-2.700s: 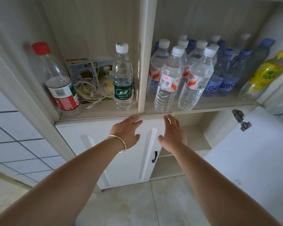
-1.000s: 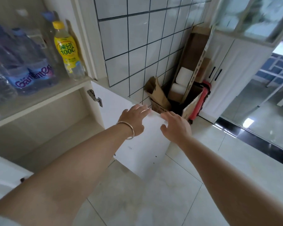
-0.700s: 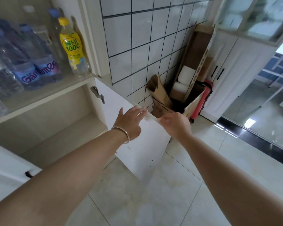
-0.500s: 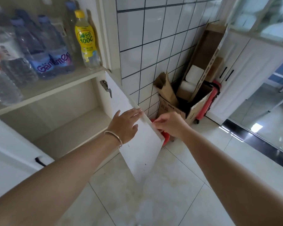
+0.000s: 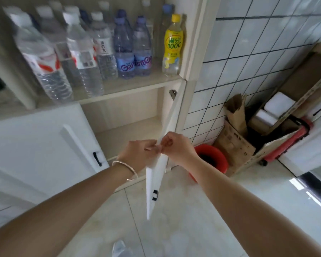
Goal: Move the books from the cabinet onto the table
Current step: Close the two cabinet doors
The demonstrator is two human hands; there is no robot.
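Note:
No books show anywhere in view. The white cabinet's right-hand door (image 5: 157, 175) stands open, seen almost edge-on, with its black handle (image 5: 154, 195) facing me. My left hand (image 5: 135, 156), a bangle on its wrist, pinches the door's top edge from the inner side. My right hand (image 5: 178, 147) curls over the same edge from the outer side, and the fingertips of both hands meet. Behind the door, the lower compartment's shelf (image 5: 126, 134) is bare as far as I can see.
The left lower door (image 5: 35, 141) is closed. Several water bottles (image 5: 85, 58) and a yellow drink bottle (image 5: 172, 45) fill the shelf above. To the right, a red bucket (image 5: 211, 156), an open cardboard box (image 5: 235, 143) and a red trolley (image 5: 289, 143) stand along the tiled wall (image 5: 248, 43).
The open door has swung from flat-on to nearly edge-on, toward the cabinet. Both hands moved with it and closed on its top edge. My view turned back left toward the shelves.

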